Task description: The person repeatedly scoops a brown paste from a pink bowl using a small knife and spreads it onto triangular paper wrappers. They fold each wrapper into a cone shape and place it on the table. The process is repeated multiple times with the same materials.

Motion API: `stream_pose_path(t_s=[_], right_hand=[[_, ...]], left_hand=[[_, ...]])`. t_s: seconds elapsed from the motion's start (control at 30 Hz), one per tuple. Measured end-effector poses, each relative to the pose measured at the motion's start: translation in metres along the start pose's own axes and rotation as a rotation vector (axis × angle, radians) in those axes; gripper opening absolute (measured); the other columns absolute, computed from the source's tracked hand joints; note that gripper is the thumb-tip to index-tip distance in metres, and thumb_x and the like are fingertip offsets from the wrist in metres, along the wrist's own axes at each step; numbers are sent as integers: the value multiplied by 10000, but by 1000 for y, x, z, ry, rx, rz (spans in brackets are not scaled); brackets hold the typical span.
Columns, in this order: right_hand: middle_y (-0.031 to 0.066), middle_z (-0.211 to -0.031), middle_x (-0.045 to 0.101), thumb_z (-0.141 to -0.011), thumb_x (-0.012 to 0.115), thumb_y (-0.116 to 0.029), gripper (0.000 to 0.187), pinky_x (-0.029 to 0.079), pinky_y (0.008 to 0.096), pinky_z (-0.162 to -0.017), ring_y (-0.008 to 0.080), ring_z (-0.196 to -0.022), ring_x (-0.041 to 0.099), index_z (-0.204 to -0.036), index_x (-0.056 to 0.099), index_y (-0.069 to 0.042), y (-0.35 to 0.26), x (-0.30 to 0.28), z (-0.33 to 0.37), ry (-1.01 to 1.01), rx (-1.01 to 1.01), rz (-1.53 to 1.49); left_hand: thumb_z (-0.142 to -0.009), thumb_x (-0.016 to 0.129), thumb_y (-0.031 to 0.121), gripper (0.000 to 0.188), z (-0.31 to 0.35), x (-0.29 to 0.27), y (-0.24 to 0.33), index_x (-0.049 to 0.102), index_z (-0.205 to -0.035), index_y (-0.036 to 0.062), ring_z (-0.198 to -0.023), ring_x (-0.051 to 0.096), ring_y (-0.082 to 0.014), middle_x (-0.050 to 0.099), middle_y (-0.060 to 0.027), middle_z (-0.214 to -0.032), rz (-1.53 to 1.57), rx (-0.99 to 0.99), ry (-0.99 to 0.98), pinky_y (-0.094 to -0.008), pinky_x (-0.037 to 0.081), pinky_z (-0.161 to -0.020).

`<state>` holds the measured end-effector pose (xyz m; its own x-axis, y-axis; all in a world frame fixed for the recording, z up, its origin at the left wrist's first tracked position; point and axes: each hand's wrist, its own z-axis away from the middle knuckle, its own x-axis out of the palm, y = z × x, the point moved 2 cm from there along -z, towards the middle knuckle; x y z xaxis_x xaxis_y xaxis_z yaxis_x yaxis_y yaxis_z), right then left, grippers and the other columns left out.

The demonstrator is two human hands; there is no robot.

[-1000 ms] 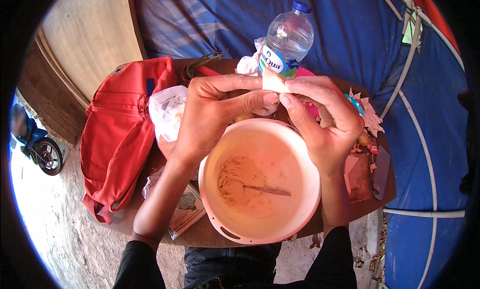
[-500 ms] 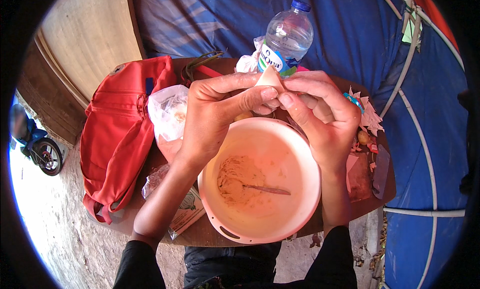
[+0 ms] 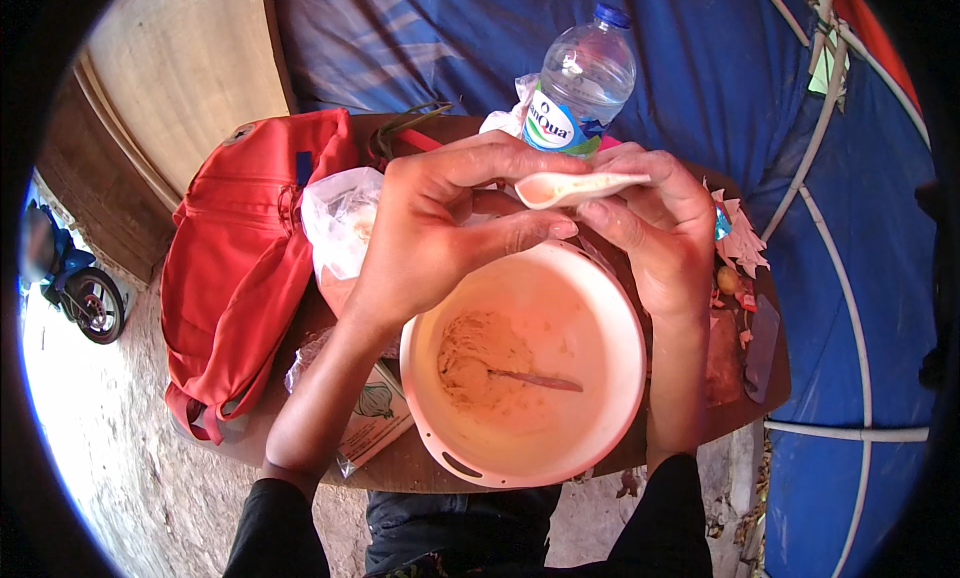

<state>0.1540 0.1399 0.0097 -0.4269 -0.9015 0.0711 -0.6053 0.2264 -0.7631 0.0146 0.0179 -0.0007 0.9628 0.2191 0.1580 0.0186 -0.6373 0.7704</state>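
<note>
Above the far rim of a large pale bowl (image 3: pixel 625 378), both hands hold a folded, pale dough wrapper (image 3: pixel 575 190). The wrapper gapes into a pocket at its left end and narrows flat toward the right. My left hand (image 3: pixel 440 213) has its index finger along the wrapper's top edge and its thumb just under it. My right hand (image 3: pixel 665 218) pinches the wrapper's right part between thumb and fingers. Inside the bowl, a beige, pasty mixture (image 3: pixel 475 348) clings to the left side. A metal spoon (image 3: pixel 540 380) rests with its head in that mixture.
A brown table (image 3: pixel 420 478) carries a red bag (image 3: pixel 245 268) and a clear plastic bag (image 3: pixel 338 218) at left. A water bottle with a blue cap (image 3: pixel 590 83) stands beyond my hands. Scraps and small packets (image 3: pixel 740 238) lie at right. Blue tarp (image 3: pixel 420 48) hangs behind.
The wrapper has turned from a pointed, upright fold to a flatter pocket, with its open end at the left. My thumbs have moved down and apart.
</note>
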Motion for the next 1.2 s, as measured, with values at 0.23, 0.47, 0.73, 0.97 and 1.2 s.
stream_pose_path(t_s=[0.23,0.47,0.73,0.97,1.2], right_hand=[[157,-998,617,-786,707,86,206,509,324,-863,214,-967,616,-965,618,34,-1,2,-3,-125,-35,22],[103,-1029,666,-797,742,41,289,524,296,-882,165,-960,651,-1066,637,33,-7,-5,6,-86,271,147],[36,-925,688,-830,724,-14,123,498,240,-744,78,-827,631,-935,666,14,-27,-46,59,-146,757,882],[114,-789,689,-796,707,-39,99,506,290,-650,157,-701,658,-868,679,24,-14,-30,102,-220,565,1017],[125,-799,661,-787,767,-250,308,495,338,-682,213,-730,653,-913,666,12,-41,-98,133,-56,1080,1621]], left_hand=[[-711,791,-41,268,-4,-10,6,728,-971,-43,-916,663,-185,686,-129,-997,-291,281,-65,-283,526,-793],[-826,733,-9,117,-3,-9,-2,709,-940,-17,-796,656,-86,726,-72,-880,-119,73,129,-230,526,-716],[-908,673,122,154,-8,-18,-9,675,-1001,-1,-769,664,-127,703,-62,-867,77,-96,431,-236,526,-755],[-889,701,136,119,-3,-15,-35,649,-889,29,-698,630,-87,685,-55,-821,74,-354,389,-194,479,-652],[-884,706,185,181,3,6,-66,682,-972,28,-852,669,-120,717,-56,-951,-84,-363,171,-260,507,-815]])
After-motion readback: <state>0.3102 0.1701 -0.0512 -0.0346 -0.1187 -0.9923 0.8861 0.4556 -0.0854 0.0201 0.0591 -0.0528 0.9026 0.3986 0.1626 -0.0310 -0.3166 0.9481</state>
